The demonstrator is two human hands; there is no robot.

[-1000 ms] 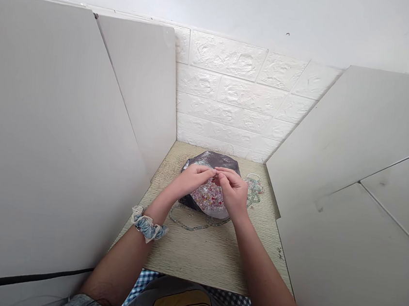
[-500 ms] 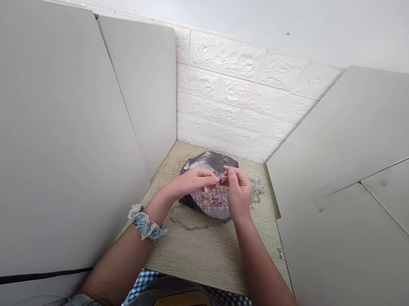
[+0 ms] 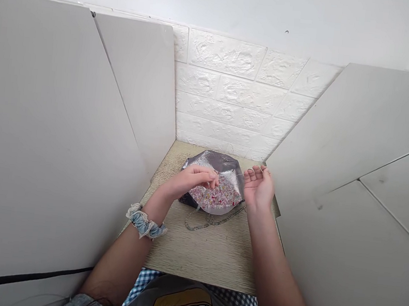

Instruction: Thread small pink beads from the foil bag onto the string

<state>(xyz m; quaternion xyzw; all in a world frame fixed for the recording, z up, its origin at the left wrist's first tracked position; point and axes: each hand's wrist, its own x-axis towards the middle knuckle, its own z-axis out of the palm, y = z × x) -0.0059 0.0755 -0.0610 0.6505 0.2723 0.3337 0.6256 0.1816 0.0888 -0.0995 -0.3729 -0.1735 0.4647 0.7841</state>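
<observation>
Over a shiny silver-grey pouch (image 3: 222,159), my left hand (image 3: 196,179) is closed in a pinch; what sits between its fingertips is too small to make out. To the right of the pouch, my right hand (image 3: 259,185) is turned palm up with curled fingers, its thumb against the index finger. A faint pale thread (image 3: 240,175) shows beside its fingers. Pink, white, red and yellow small beads (image 3: 218,196) lie heaped on the pouch. A strung bead strand (image 3: 196,228) loops on the wood in front and runs toward my right wrist.
The small wooden tabletop (image 3: 201,255) is boxed in by a white panel on the left (image 3: 136,68), another on the right (image 3: 357,125), and a white brick-patterned wall (image 3: 229,92) behind. A blue scrunchie (image 3: 146,224) circles my left wrist.
My right hand has moved right, away from my left hand, and turned palm up. The bead strand has slid to the right. My left hand has stayed nearly in place.
</observation>
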